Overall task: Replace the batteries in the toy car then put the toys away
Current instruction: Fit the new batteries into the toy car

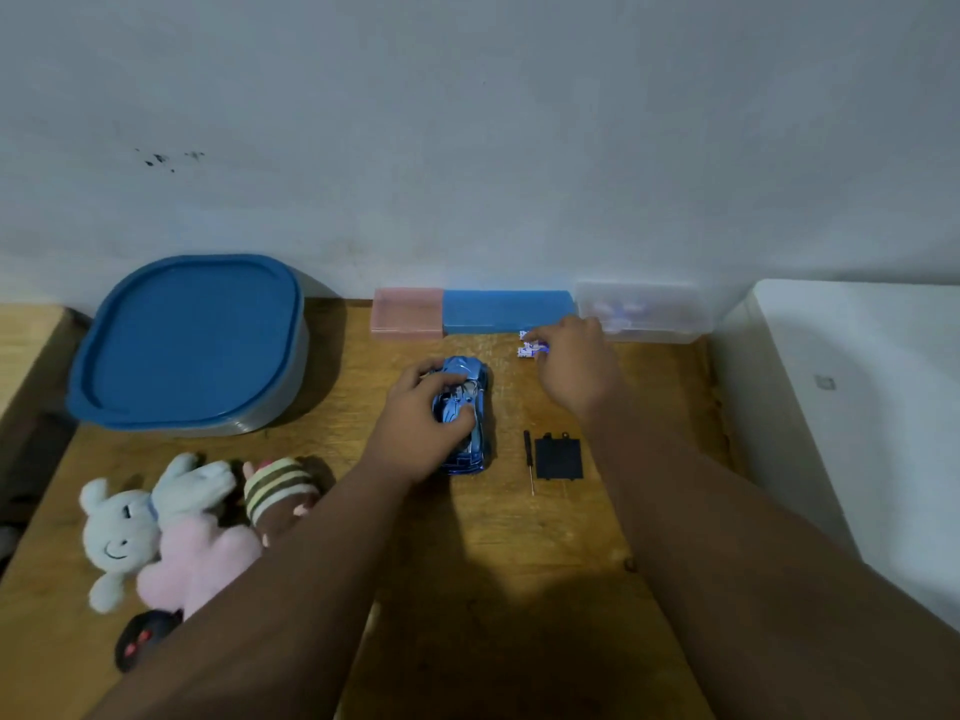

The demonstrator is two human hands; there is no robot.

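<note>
at the near left corner of the bench (pixel 467 574) a black remote control (pixel 139 641) with red buttons lies flat, and just beyond it sits a heap of plush toys (pixel 171 532): a white bunny, something pink, a striped brown one. moving up to mid-bench, a small screwdriver (pixel 529 459) lies beside the black battery cover (pixel 558 457), so the compartment looks open. here's the blue toy car (pixel 470 407), resting on the bench with the left hand (pixel 421 423) clamped over it, fingers wrapped across its body. whether it's belly-up is hard to tell. farther out, the right hand (pixel 574 366) reaches for the white-and-blue batteries (pixel 531 345) and its fingertips pinch them. against the wall stand a pink box (pixel 408 313), a blue box (pixel 506 311) and a clear box (pixel 644 311), with a big blue-lidded container (pixel 192 340) off to the left.

we're in the battery swap, by my reading. next the cells must come over to the car and seat the right way round, then cover, screw, and tidy-up.
</note>
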